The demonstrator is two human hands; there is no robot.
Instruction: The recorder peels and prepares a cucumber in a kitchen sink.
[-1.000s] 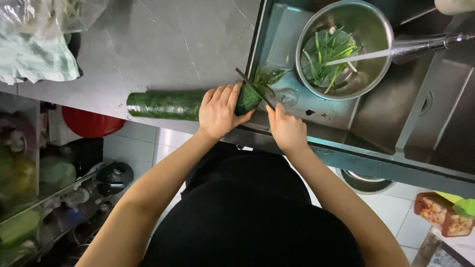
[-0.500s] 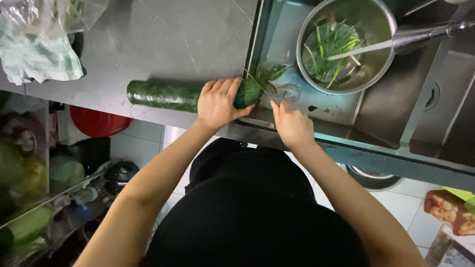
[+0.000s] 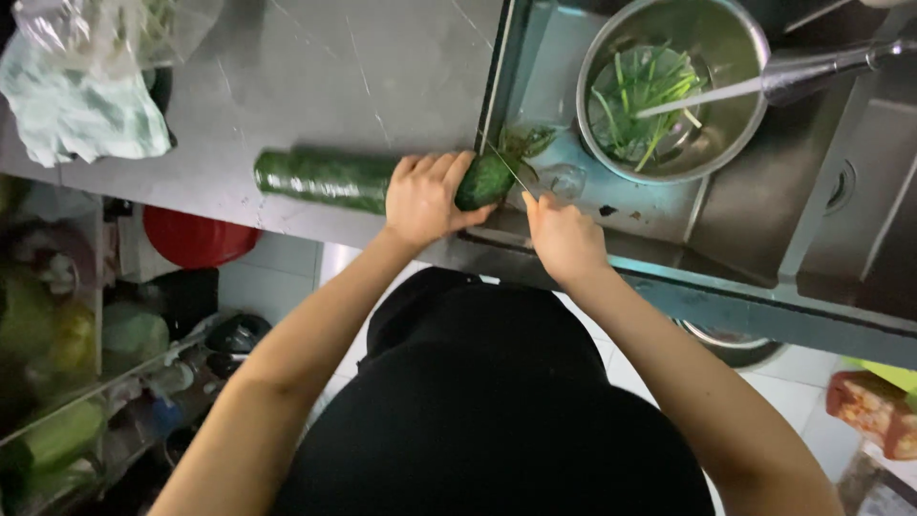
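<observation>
1. At the edge of the grey worktop (image 3: 315, 86), right where it meets the sink (image 3: 755, 220), a long green roll (image 3: 325, 179) wrapped in leaves lies on its side, one end poking out over the sink rim.
2. The left hand (image 3: 427, 196) sits on top of the roll near that end, fingers curled over it and thumb tucked alongside, a firm closed grip pinning it to the worktop.
3. The right hand (image 3: 565, 237) is just beside it, closed round the handle of a knife (image 3: 508, 170); the thin blade angles up across the tip of the roll, touching or very nearly touching it, too fine to call.
4. Green scraps (image 3: 527, 141) lie in the sink just past the blade.
5. Further in, a steel bowl (image 3: 674, 86) holds green stalks (image 3: 642, 100) in water, and the tap (image 3: 821, 67) pours a stream into it.
6. Up at the far left corner of the worktop, a crumpled plastic bag (image 3: 86, 96) rests well apart from the hands.
7. Below the worktop, a red basin (image 3: 196, 239) shows on the floor side.
</observation>
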